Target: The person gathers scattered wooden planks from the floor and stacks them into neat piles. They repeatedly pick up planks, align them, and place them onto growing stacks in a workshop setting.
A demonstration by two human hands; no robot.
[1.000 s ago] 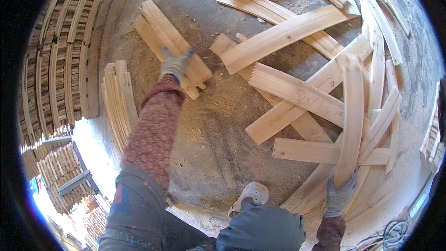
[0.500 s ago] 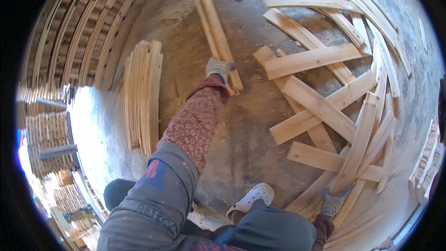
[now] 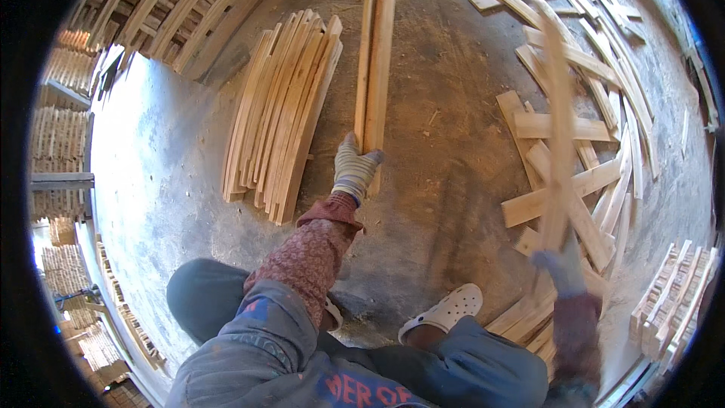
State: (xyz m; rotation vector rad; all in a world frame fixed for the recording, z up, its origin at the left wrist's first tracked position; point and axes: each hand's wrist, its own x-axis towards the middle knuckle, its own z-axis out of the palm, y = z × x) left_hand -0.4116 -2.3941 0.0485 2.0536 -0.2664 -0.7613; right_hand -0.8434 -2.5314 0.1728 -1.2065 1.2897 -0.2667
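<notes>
My left hand [image 3: 355, 168], in a pale striped work glove, grips the near end of a pair of long wooden boards [image 3: 381, 68]. They lie side by side and point away from me, a little right of a neat row of wooden boards [image 3: 283, 113] packed together on the floor. At the right, my gloved right hand [image 3: 561, 270] is closed round the lower end of a wooden plank [image 3: 557, 128]. That plank rises over the loose pile, and both it and the hand are smeared by motion.
Loose wooden planks [image 3: 578, 195] lie crisscrossed across the right side of the floor [image 3: 430, 174]. Tall stacked slats [image 3: 181, 0] stand at the far left. A smaller wood stack [image 3: 674, 298] is at the right edge. My foot in a white clog [image 3: 451, 308] is near the middle.
My right hand has lifted a plank from the pile, swinging it upright. The left hand's pair of boards now stands straighter and closer to the row. The view has shifted rightward.
</notes>
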